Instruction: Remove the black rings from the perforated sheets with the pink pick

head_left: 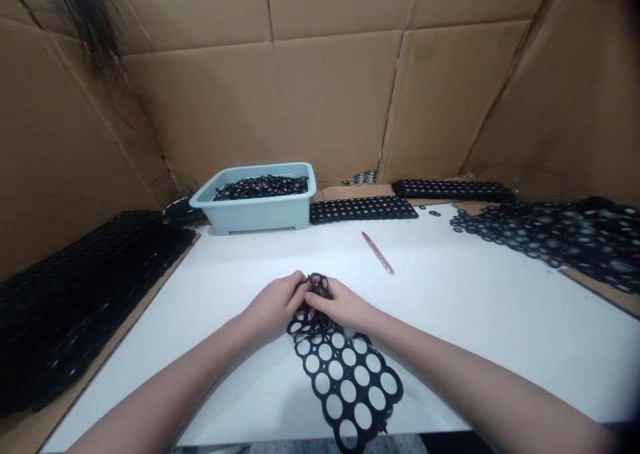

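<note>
Together, left hand [274, 305] and right hand [340, 305] grip a perforated sheet [342, 380].

I note a white work table [490, 361] carrying a black perforated sheet [347, 381] at its front edge, and a slim pink tool [379, 253] lying at an angle mid-surface. Along the rear edge I record a pale teal plastic tub [257, 215] holding black pieces, with a perforated strip [363, 210] just beside it. A loose black heap [545, 237] lies across the right side.

Folded cardboard walls [330, 101], white tabletop [480, 321]
</note>
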The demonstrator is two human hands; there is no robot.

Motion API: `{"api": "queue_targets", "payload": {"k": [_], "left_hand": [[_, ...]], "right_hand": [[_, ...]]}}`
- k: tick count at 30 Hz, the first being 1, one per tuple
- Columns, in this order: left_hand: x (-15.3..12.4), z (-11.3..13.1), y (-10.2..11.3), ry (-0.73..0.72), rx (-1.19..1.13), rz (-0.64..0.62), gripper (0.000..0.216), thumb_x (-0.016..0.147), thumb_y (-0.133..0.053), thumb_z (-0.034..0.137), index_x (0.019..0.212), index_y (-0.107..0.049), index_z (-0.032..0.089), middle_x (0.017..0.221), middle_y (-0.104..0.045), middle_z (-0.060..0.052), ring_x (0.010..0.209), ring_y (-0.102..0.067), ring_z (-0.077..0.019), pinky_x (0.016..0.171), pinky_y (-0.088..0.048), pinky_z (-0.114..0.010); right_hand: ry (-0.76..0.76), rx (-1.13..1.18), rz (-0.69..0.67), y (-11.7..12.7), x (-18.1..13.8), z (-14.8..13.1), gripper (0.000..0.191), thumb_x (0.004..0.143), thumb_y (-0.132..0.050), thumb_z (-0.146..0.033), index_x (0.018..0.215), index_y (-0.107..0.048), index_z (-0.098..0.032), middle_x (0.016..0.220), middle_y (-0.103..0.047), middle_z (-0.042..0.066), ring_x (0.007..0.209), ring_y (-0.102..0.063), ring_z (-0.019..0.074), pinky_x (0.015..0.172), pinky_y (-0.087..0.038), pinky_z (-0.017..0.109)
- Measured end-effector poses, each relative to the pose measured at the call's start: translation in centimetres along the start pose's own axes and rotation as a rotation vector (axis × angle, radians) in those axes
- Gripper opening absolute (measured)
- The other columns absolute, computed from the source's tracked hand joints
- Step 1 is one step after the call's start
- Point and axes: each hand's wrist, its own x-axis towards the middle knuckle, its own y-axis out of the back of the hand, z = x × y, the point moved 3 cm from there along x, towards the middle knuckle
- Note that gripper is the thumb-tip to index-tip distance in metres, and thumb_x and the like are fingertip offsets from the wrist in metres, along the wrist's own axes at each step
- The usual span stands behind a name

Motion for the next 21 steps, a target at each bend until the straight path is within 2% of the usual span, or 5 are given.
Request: {"api": "queue_targets", "payload": {"k": [11,18,21], "left_hand": [[0.04,0.07,0.24,0.008,-0.063,0.027,0.027,0.086,-0.029,0.039,0.080,-0.046,0.020,0.072,-0.057,-0.001,0.065,-0.052,-0.0159,0.058,-0.035,-0.026],[0.23,-0.46,0.56,0.039,-0.248,0.097,0.027,0.085,-0.032,0.041,0.084,-0.051,0.021,0.076,-0.059,0.000,0.069,-0.052,-0.0148,0.064,-0.037,-0.026],[0.28,-0.63,0.48,0.041,-0.297,0.140,0.030,0.085,-0.031,0.042,0.082,-0.051,0.020,0.072,-0.056,0.001,0.067,-0.049,-0.0136,0.063,-0.036,-0.025]], "right_hand": [[-0.002,0.048,0.008,-0.09,-0.15,-0.37,0.007,0.077,-0.049,-0.023,0.080,-0.051,-0.016,0.074,-0.058,0.001,0.073,-0.057,0.0143,0.071,-0.044,0.028],[-0.012,0.225,-0.022,-0.17,-0.08,-0.52,0.010,0.079,-0.047,-0.022,0.075,-0.053,-0.016,0.068,-0.060,0.001,0.063,-0.056,0.0122,0.065,-0.045,0.027],[-0.022,0.299,0.001,-0.14,-0.05,-0.52,0.011,0.079,-0.049,-0.025,0.079,-0.054,-0.016,0.064,-0.058,0.000,0.060,-0.055,0.0115,0.060,-0.046,0.026]]}}
